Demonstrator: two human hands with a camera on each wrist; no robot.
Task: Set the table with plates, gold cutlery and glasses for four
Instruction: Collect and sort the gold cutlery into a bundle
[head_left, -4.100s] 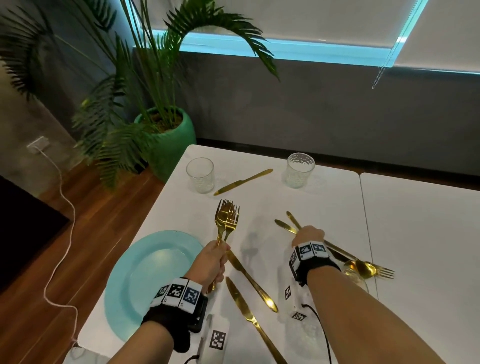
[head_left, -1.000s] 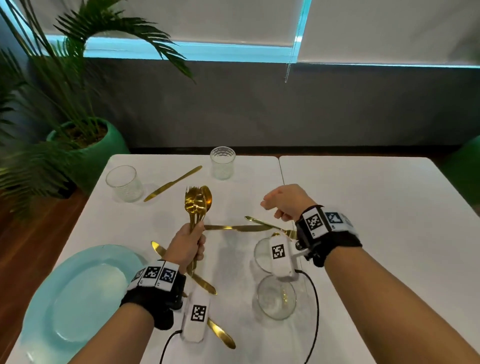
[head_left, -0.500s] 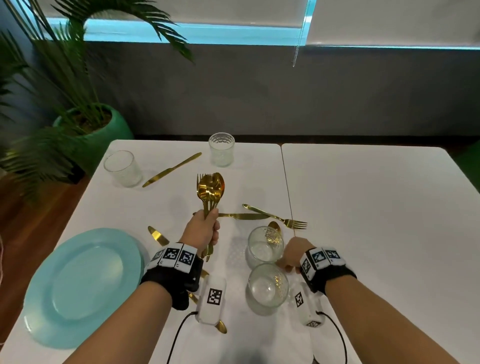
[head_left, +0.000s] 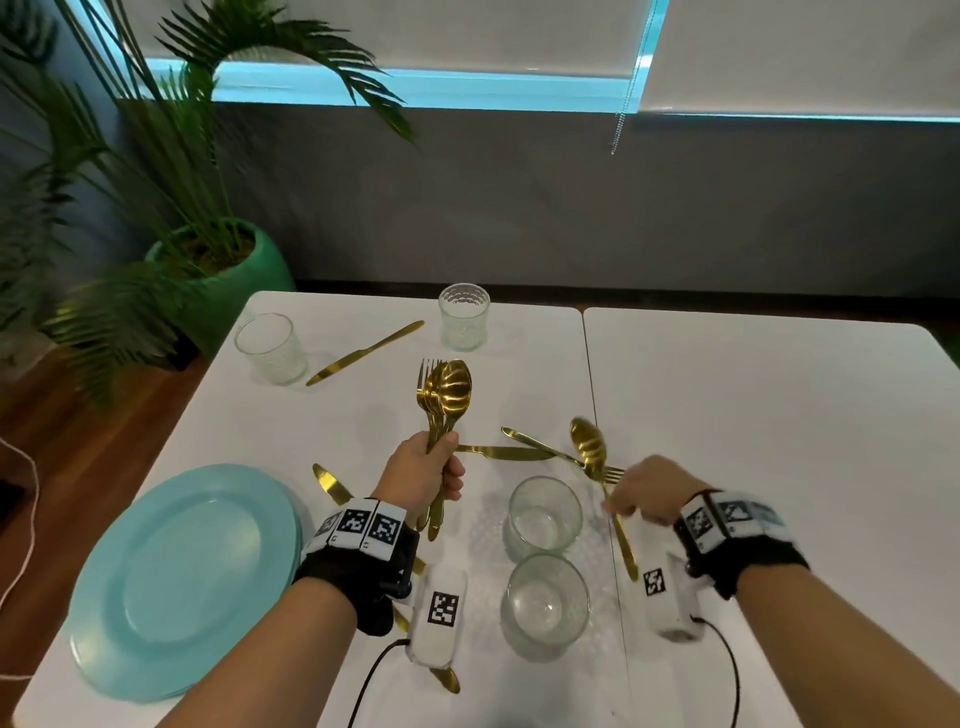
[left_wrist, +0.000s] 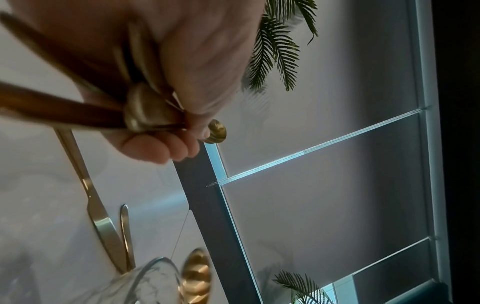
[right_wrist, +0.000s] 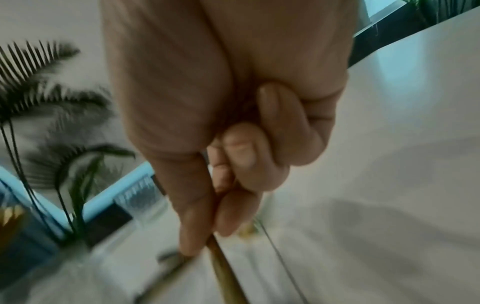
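My left hand (head_left: 423, 475) grips a bundle of gold forks and spoons (head_left: 445, 395), heads up, above the middle of the white table (head_left: 753, 415); in the left wrist view its fingers (left_wrist: 155, 150) curl round the handles. My right hand (head_left: 647, 491) pinches a gold spoon (head_left: 589, 447) by its handle, lifted off the table beside two near glasses (head_left: 544, 514) (head_left: 544, 605); the right wrist view shows thumb and fingers (right_wrist: 228, 216) closed on the handle. A stack of teal plates (head_left: 182, 577) lies at the near left. A knife (head_left: 501, 451) and a fork (head_left: 545, 447) lie mid-table.
Two more glasses (head_left: 270, 347) (head_left: 463, 316) stand at the far left part of the table with a gold knife (head_left: 363, 353) between them. More knives (head_left: 330, 483) lie under my left arm. A potted palm (head_left: 218, 270) stands off the far left corner. A seam (head_left: 597, 415) splits the tabletop.
My right hand dropped beside the near glasses, took a gold spoon by its handle and lifted it off the table. My left hand kept its bundle upright.
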